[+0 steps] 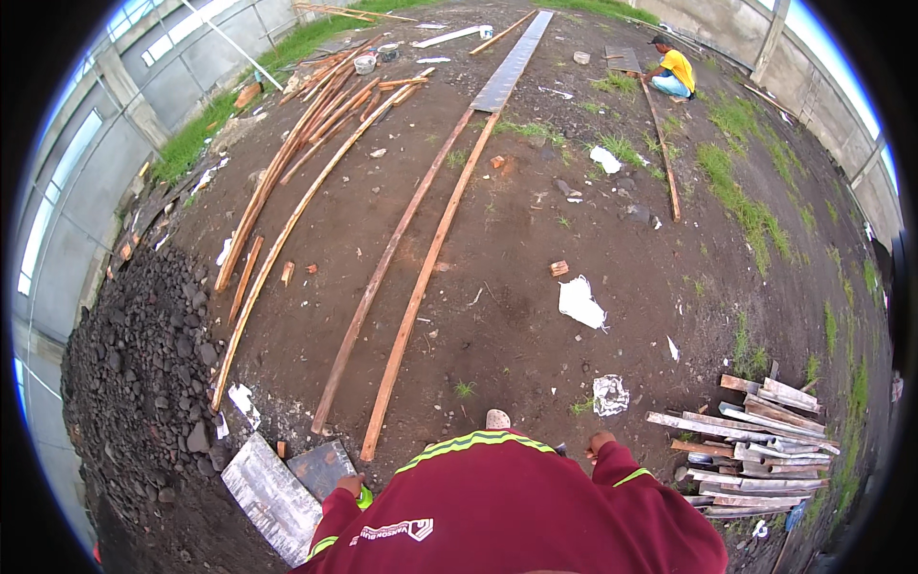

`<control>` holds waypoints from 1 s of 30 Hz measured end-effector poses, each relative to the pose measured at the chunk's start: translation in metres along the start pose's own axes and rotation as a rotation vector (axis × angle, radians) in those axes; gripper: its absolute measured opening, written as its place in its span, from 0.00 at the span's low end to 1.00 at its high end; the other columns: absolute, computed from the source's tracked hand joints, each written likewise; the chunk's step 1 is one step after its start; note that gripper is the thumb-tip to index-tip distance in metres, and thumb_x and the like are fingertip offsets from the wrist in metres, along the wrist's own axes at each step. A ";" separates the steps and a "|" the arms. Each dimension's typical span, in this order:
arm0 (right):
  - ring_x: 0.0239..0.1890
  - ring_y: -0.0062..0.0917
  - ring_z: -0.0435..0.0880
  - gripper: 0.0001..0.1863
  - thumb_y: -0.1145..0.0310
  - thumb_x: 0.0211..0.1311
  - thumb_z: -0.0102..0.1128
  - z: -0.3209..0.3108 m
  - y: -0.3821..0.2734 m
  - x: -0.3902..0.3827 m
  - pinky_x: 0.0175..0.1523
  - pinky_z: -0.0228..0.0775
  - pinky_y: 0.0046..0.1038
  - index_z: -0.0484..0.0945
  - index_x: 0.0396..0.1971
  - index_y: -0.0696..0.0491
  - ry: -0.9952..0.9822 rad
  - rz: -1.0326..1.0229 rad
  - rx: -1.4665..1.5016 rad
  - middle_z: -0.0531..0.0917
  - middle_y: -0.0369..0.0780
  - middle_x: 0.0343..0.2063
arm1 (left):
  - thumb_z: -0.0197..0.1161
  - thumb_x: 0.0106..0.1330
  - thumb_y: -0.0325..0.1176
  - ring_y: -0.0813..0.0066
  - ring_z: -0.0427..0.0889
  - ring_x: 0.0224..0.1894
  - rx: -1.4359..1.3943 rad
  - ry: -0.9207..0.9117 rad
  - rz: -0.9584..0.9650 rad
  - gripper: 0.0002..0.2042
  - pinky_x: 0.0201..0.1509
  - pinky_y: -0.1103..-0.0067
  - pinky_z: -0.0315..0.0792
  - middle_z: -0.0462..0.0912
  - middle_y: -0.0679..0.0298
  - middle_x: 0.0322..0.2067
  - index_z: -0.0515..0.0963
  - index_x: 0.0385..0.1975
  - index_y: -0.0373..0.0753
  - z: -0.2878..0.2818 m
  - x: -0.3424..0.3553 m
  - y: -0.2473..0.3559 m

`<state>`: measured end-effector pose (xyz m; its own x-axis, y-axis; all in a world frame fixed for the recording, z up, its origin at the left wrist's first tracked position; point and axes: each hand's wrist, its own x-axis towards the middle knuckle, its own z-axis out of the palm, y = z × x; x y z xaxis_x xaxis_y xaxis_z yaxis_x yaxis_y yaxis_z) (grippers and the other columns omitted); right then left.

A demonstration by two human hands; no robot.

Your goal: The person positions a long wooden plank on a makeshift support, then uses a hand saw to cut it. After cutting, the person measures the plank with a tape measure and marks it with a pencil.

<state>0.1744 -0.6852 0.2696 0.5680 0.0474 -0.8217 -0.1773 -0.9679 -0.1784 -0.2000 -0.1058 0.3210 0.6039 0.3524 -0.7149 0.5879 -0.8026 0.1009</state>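
Dark-grey, flat four-sided panel [319, 467] is lying just fwd & left of the L hand [348, 484], long axis unclear, contact too; R hand [601, 440] is hanging well apart, off to the right. Grip: can't tell for either, showing too small.

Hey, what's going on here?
The person in maroon has their left hand beside a grey sheet; contact is unclear. Their right hand is over soil, its grip unclear. Two long planks lie ahead, leading to a grey strip. Farther off, a person in yellow crouches by another plank.
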 end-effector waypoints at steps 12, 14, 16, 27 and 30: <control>0.17 0.27 0.80 0.12 0.74 0.56 0.42 -0.094 -0.046 -0.033 0.14 0.70 0.31 0.75 0.36 0.58 0.223 0.191 0.851 0.82 0.43 0.24 | 0.41 0.65 0.46 0.52 0.76 0.46 0.087 -0.007 0.068 0.18 0.50 0.65 0.68 0.77 0.48 0.43 0.75 0.45 0.47 -0.110 0.036 0.025; 0.17 0.27 0.80 0.12 0.73 0.56 0.43 -0.082 -0.048 -0.038 0.15 0.71 0.31 0.75 0.35 0.57 0.157 0.224 0.798 0.82 0.43 0.24 | 0.37 0.67 0.47 0.52 0.74 0.49 0.111 -0.079 0.041 0.20 0.53 0.64 0.66 0.76 0.47 0.44 0.74 0.47 0.46 -0.115 0.047 0.022; 0.18 0.27 0.81 0.11 0.73 0.57 0.43 -0.067 -0.045 -0.040 0.16 0.72 0.32 0.77 0.32 0.57 0.099 0.250 0.804 0.82 0.43 0.23 | 0.38 0.67 0.49 0.52 0.73 0.50 0.131 -0.103 0.053 0.21 0.54 0.65 0.66 0.75 0.47 0.45 0.74 0.48 0.44 -0.117 0.063 0.020; 0.17 0.26 0.78 0.12 0.73 0.59 0.40 -0.060 -0.069 -0.019 0.16 0.71 0.35 0.72 0.40 0.55 0.045 0.414 0.955 0.80 0.44 0.23 | 0.49 0.59 0.55 0.54 0.74 0.50 -0.362 -0.046 -0.269 0.27 0.53 0.69 0.66 0.77 0.47 0.43 0.76 0.42 0.34 -0.182 0.125 0.038; 0.16 0.26 0.77 0.14 0.73 0.59 0.39 -0.092 -0.122 -0.016 0.16 0.71 0.35 0.71 0.43 0.55 0.123 0.335 0.954 0.80 0.45 0.24 | 0.49 0.58 0.56 0.54 0.74 0.50 -0.352 -0.140 -0.267 0.28 0.53 0.69 0.66 0.77 0.48 0.43 0.77 0.41 0.34 -0.214 0.142 0.035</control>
<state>0.2610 -0.5901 0.3540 0.4404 -0.2680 -0.8569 -0.8790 -0.3231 -0.3507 0.0213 0.0193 0.3711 0.3423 0.4369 -0.8318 0.8745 -0.4719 0.1120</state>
